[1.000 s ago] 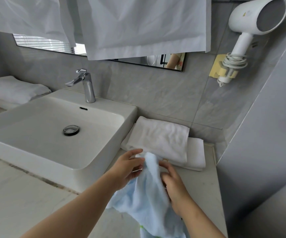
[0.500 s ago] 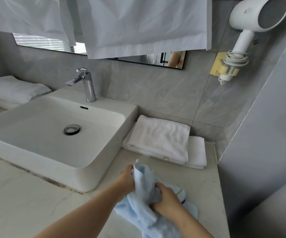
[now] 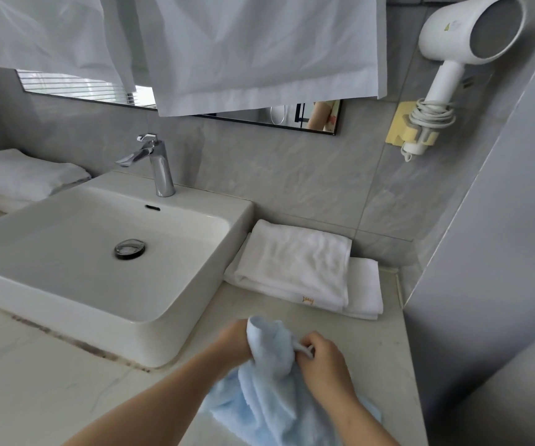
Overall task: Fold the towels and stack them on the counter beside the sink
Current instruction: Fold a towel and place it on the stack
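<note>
1. Left hand [image 3: 232,341] grip curled round the bunched light blue towel [image 3: 269,375], front-right of the sink [image 3: 176,333].
2. Right hand [image 3: 322,360] grip pinches the towel's edge.
3. Towel's lower part lies on the surface [image 3: 385,349].
4. Folded white towels [image 3: 295,268] stacked just right of the sink.

soft even daylight, no harsh shadows; hands [image 3: 237,341] slightly motion-blurred, wide-angle bending at the edges, faint glare on the faucet [image 3: 158,167].

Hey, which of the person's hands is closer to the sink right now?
Left. The left hand grips the blue towel just off the sink's near corner; the right hand pinches it farther right.
</note>
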`<state>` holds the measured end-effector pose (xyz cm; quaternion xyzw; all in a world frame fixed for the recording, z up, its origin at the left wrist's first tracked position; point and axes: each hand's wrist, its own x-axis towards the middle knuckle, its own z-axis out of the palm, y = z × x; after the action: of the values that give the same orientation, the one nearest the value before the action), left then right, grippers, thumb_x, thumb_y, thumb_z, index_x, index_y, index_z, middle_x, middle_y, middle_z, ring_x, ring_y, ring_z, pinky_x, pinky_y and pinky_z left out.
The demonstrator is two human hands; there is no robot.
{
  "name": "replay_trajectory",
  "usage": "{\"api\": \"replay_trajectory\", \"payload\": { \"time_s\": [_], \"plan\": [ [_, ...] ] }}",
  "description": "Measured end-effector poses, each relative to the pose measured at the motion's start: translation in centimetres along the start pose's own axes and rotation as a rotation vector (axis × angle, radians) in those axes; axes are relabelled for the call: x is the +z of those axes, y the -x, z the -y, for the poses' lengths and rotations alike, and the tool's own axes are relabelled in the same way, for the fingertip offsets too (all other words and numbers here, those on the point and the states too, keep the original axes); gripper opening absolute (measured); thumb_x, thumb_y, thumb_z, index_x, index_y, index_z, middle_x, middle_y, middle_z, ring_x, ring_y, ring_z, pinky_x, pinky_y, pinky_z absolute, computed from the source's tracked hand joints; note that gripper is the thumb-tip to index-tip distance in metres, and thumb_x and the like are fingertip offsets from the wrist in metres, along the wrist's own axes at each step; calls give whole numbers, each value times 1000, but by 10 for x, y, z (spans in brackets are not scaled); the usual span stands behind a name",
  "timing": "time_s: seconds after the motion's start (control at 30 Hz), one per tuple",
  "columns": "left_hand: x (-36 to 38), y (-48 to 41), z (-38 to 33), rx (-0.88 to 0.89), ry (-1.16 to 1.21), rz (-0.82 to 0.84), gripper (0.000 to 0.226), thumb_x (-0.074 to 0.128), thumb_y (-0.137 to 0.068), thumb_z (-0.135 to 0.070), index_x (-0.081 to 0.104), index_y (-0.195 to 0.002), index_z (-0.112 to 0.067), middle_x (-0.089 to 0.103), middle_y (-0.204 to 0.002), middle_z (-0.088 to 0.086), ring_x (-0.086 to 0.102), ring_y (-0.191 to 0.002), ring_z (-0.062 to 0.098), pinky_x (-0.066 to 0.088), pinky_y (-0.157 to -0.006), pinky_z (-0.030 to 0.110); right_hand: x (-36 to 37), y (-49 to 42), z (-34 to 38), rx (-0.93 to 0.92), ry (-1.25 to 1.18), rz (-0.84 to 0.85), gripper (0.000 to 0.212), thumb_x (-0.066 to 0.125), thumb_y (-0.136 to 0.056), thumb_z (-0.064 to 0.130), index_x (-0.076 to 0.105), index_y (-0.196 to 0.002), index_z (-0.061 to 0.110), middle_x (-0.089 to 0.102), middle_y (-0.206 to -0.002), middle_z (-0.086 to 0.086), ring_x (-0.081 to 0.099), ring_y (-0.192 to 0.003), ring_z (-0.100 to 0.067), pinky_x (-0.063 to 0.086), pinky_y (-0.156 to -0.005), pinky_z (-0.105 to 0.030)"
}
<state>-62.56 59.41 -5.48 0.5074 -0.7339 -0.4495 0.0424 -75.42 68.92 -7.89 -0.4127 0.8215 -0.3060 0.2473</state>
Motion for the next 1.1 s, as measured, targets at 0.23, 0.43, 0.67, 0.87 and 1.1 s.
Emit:
{"api": "replay_trajectory", "payload": {
  "time_s": [0.23,0.43,0.67,0.87,1.1],
  "plan": [
    [-46,-7,-29,-13,266,-300,15,56,-75,-27,65,-81,-18,66,-84,3,60,-84,23,45,-70,28,-40,-13,24,-57,-313,-346,19,57,-91,20,49,-75,25,58,-74,-6,56,-72,-27,42,-62,-33],
    [-69,-29,-50,69,720,-277,29,59,-74,-30,55,-102,-21,65,-100,9,64,-92,27,52,-69,33,-69,-26,42,-37,-581,-478,6,52,-95,17,51,-90,15,51,-65,-3,56,-57,-25,42,-46,-27],
    [-87,-71,-68,17,625,-429,23,54,-86,-17,44,-105,-9,50,-94,12,51,-82,27,37,-52,25,-88,-65,45,-12,-711,-578,15,49,-95,13,50,-84,23,53,-63,-4,54,-51,-15,55,-68,-41],
    [-108,-111,-85,-39,724,-439,15,59,-81,-16,52,-91,-8,49,-82,12,48,-69,24,37,-53,24,-96,-107,42,-16,-729,-618,26,47,-95,10,42,-78,29,61,-68,-5,62,-63,-22,52,-79,-49],
    [-104,-149,-92,-58,836,-530,8,60,-86,-12,53,-86,-10,55,-95,14,56,-82,24,49,-57,25,-91,-143,28,36,-691,-529,17,50,-93,11,42,-89,26,62,-102,-9,60,-85,-21,50,-87,-50]
  ]
}}
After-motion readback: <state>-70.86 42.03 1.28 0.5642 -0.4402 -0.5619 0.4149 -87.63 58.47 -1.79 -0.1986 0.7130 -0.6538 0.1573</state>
